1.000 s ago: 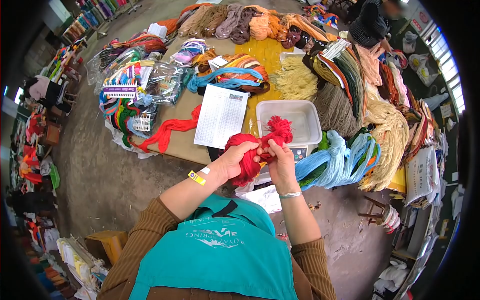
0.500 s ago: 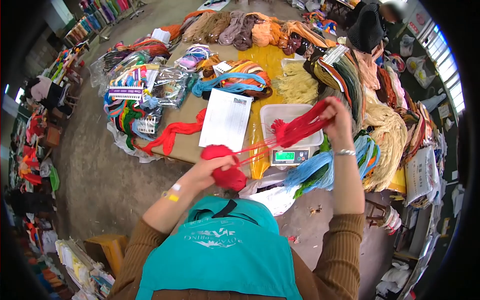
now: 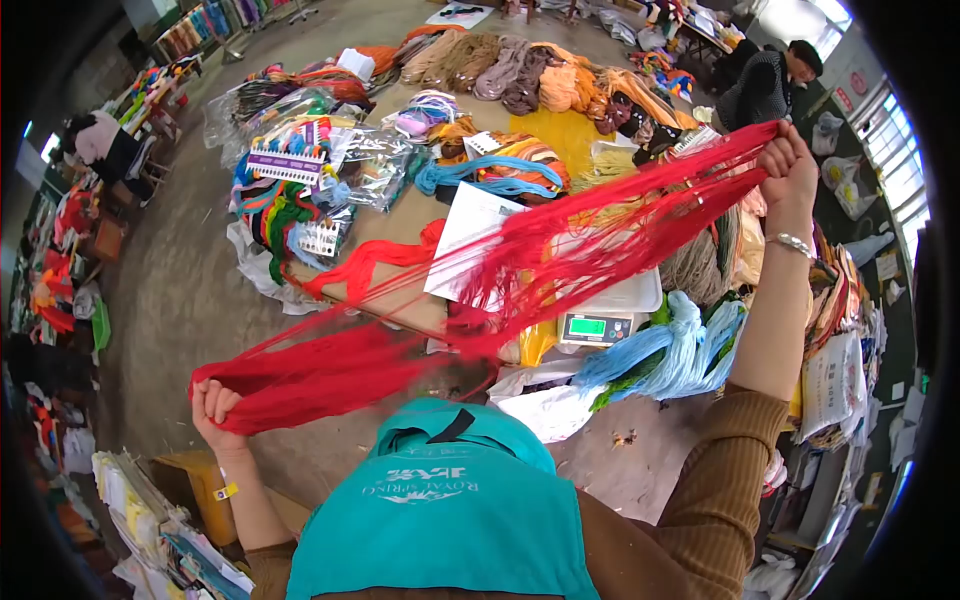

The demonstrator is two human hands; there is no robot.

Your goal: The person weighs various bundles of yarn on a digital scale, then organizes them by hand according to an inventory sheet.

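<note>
A skein of red thread [image 3: 590,255] is stretched across the view between my two hands, its strands spread and partly tangled in the middle. My left hand [image 3: 216,408], at the lower left, has its fingers wrapped round one end. Up at the right, my right hand [image 3: 790,168] is closed round the other end. Beneath the strands, a digital scale [image 3: 596,328] with a lit green display carries a clear plastic tray [image 3: 640,295], partly hidden by the thread. Also under the strands is a white printed sheet [image 3: 465,235].
A lighter red skein [image 3: 375,262] lies on the table's left part. Colour cards with thread samples [image 3: 285,165] and a blue-topped bundle [image 3: 490,176] sit behind it. Light blue skeins [image 3: 685,350] hang at the front right edge. A person [image 3: 760,90] is at the far right.
My hands have moved far apart, the left down and outward, the right up and outward. The red skein, bunched before, is now pulled out long. The scale's tray no longer has thread hanging close above it.
</note>
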